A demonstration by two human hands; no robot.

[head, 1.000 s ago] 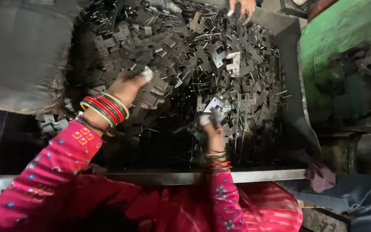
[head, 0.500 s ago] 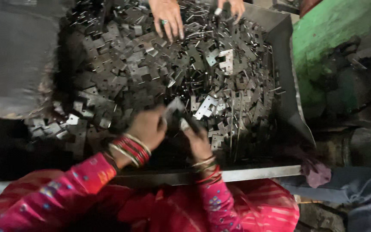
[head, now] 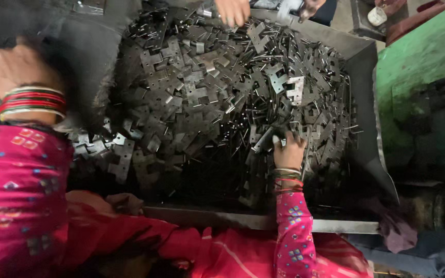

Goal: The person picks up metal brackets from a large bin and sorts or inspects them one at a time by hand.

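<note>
The heap of dark grey flat metal hinge plates [head: 217, 98] filled the big steel bin [head: 366, 103]. The right hand [head: 287, 150] dug into its near edge, fingers curled around a plate or two. The left hand [head: 16, 69] (bangled wrist) hung outside; its grip — can't tell. Another person's hand [head: 233, 10] reached in opposite.

We see no packages, labels, signs or screens anywhere in the frame.
</note>
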